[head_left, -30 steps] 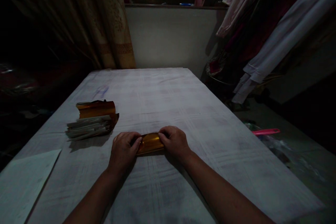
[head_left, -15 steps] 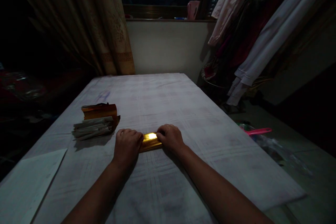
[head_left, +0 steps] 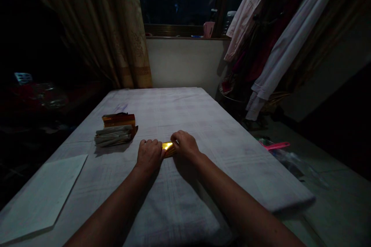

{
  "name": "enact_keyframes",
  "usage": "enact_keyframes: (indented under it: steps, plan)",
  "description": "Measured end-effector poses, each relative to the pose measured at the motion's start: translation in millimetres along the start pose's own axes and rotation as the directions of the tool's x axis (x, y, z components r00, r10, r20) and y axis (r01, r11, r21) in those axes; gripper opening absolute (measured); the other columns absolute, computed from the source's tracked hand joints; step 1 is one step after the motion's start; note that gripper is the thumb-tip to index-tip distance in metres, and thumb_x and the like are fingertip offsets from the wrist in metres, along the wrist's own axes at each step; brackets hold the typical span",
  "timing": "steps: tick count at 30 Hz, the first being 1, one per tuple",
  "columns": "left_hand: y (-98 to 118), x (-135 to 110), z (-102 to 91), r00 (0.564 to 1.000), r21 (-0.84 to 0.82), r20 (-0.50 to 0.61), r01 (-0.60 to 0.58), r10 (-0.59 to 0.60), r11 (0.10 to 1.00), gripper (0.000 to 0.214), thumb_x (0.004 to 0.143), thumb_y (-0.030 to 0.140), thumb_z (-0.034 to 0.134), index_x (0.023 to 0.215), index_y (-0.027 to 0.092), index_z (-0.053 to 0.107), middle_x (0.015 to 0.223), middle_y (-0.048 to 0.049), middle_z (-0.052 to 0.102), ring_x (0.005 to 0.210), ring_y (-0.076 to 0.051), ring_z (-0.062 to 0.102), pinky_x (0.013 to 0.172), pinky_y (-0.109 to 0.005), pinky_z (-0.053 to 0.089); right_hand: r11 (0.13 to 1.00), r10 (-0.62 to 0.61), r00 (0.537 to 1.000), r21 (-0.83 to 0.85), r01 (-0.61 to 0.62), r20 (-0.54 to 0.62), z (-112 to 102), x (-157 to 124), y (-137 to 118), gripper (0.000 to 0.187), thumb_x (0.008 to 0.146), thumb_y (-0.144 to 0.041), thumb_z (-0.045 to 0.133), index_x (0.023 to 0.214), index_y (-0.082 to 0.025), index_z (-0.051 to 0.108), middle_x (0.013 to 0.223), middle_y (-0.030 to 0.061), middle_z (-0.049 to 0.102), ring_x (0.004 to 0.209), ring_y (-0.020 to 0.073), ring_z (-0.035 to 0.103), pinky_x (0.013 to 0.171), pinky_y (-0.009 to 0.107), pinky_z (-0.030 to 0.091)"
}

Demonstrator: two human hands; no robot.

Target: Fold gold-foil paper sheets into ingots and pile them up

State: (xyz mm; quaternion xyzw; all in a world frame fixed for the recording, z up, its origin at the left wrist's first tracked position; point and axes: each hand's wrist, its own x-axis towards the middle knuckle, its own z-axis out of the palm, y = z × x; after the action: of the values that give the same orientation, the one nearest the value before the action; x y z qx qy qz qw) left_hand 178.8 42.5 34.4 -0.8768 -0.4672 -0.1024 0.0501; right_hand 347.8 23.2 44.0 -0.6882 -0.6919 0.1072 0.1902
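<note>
A small folded piece of shiny gold foil paper (head_left: pixel 167 146) lies on the white checked tablecloth (head_left: pixel 185 112) between my hands. My left hand (head_left: pixel 150 155) rests over its left end, fingers curled onto it. My right hand (head_left: pixel 185 144) grips the right end, with thumb and fingertips pinched together and the wrist slightly raised. Both hands cover much of the paper, so its ends are hidden. To the left of my left hand sits a bundle of folded grey papers (head_left: pixel 113 135), with a curled orange-gold sheet (head_left: pixel 119 120) behind it.
A white sheet of paper (head_left: pixel 43 197) lies at the table's left front. Clothes (head_left: pixel 269 58) hang at the right, and a curtain (head_left: pixel 116 46) at the left. A pink mug (head_left: pixel 208 29) stands on the windowsill. A pink-handled thing (head_left: pixel 276 146) is beyond the right edge.
My hands have drawn closer together, so less gold paper shows between them. My right hand has lifted and turned at the paper's right end. The camera view has tilted up slightly.
</note>
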Motion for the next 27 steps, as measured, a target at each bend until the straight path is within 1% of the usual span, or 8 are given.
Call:
enact_keyframes:
  steps: [3, 5, 8, 13, 16, 20, 23, 27]
  plan:
    - [0, -2, 0.9, 1.0, -0.008, -0.007, 0.012, -0.012, 1.0, 0.021, 0.095, 0.028, 0.053, 0.091, 0.016, 0.07, 0.094, -0.015, 0.071, 0.093, -0.032, 0.064, 0.085, -0.044, 0.034, 0.999, -0.046, 0.999, 0.001, 0.046, 0.021, 6, -17, -10, 0.018, 0.094, -0.023, 0.057, 0.099, -0.025, 0.074, 0.102, 0.0038, 0.074, 0.094, 0.0183, 0.063, 0.077, 0.025, 0.04]
    - [0, -3, 2.0, 1.0, -0.011, -0.013, 0.019, -0.019, 1.0, 0.021, 0.095, 0.029, 0.054, 0.092, 0.016, 0.07, 0.096, -0.0148, 0.071, 0.094, -0.031, 0.064, 0.085, -0.044, 0.034, 0.999, -0.037, 0.999, -0.003, 0.037, 0.023, 12, -26, -11, 0.019, 0.094, -0.022, 0.057, 0.095, -0.023, 0.075, 0.099, 0.0045, 0.075, 0.091, 0.0186, 0.064, 0.075, 0.026, 0.04]
    - [-2, -7, 3.7, 0.999, -0.02, -0.02, 0.025, -0.026, 0.999, 0.021, 0.096, 0.03, 0.054, 0.095, 0.017, 0.069, 0.098, -0.0142, 0.071, 0.095, -0.031, 0.063, 0.084, -0.042, 0.035, 1.0, -0.011, 1.0, -0.009, 0.011, -0.001, 18, -35, -8, 0.018, 0.094, -0.02, 0.057, 0.096, -0.021, 0.075, 0.101, 0.0059, 0.075, 0.094, 0.0192, 0.064, 0.078, 0.026, 0.04]
    - [-4, -16, 5.8, 0.999, -0.049, -0.028, 0.032, -0.033, 0.998, 0.018, 0.095, 0.032, 0.057, 0.1, 0.019, 0.068, 0.104, -0.0113, 0.07, 0.101, -0.03, 0.061, 0.086, -0.041, 0.037, 1.0, 0.021, 1.0, -0.018, -0.021, -0.023, 22, -35, -8, 0.014, 0.093, -0.021, 0.059, 0.096, -0.021, 0.074, 0.1, 0.0056, 0.074, 0.094, 0.0191, 0.064, 0.078, 0.026, 0.04]
    - [-5, -20, 8.1, 0.998, -0.067, -0.037, 0.043, -0.046, 0.997, 0.02, 0.095, 0.034, 0.057, 0.104, 0.019, 0.067, 0.107, -0.0107, 0.069, 0.105, -0.03, 0.06, 0.089, -0.041, 0.037, 0.999, 0.04, 0.999, -0.032, -0.041, -0.031, 24, -34, -12, 0.012, 0.093, -0.027, 0.062, 0.093, -0.02, 0.072, 0.098, 0.0064, 0.074, 0.092, 0.0205, 0.064, 0.077, 0.028, 0.04]
    - [-5, -24, 12.0, 0.997, -0.095, -0.046, 0.056, -0.061, 0.994, 0.025, 0.093, 0.033, 0.058, 0.113, 0.019, 0.065, 0.115, -0.0114, 0.068, 0.11, -0.03, 0.059, 0.093, -0.042, 0.038, 0.998, 0.047, 0.998, -0.05, -0.049, -0.035, 26, -34, -17, 0.019, 0.092, -0.036, 0.064, 0.095, -0.019, 0.071, 0.1, 0.0096, 0.073, 0.092, 0.0231, 0.063, 0.076, 0.031, 0.04]
    - [-5, -26, 14.3, 0.996, -0.126, -0.048, 0.063, -0.07, 0.99, 0.029, 0.092, 0.032, 0.058, 0.118, 0.02, 0.063, 0.121, -0.0124, 0.067, 0.114, -0.031, 0.057, 0.096, -0.043, 0.038, 0.997, 0.04, 0.999, -0.059, -0.041, -0.024, 25, -35, -17, 0.019, 0.091, -0.036, 0.065, 0.096, -0.019, 0.07, 0.101, 0.0104, 0.072, 0.093, 0.0236, 0.063, 0.077, 0.031, 0.039]
    - [-8, -27, 18.2, 0.996, -0.174, -0.044, 0.067, -0.075, 0.982, 0.032, 0.092, 0.03, 0.056, 0.122, 0.021, 0.062, 0.126, -0.0121, 0.066, 0.118, -0.03, 0.056, 0.1, -0.045, 0.038, 0.997, 0.039, 0.999, -0.059, -0.039, -0.006, 22, -36, -11, 0.013, 0.092, -0.031, 0.062, 0.094, -0.02, 0.069, 0.099, 0.0082, 0.071, 0.092, 0.0222, 0.062, 0.077, 0.031, 0.038]
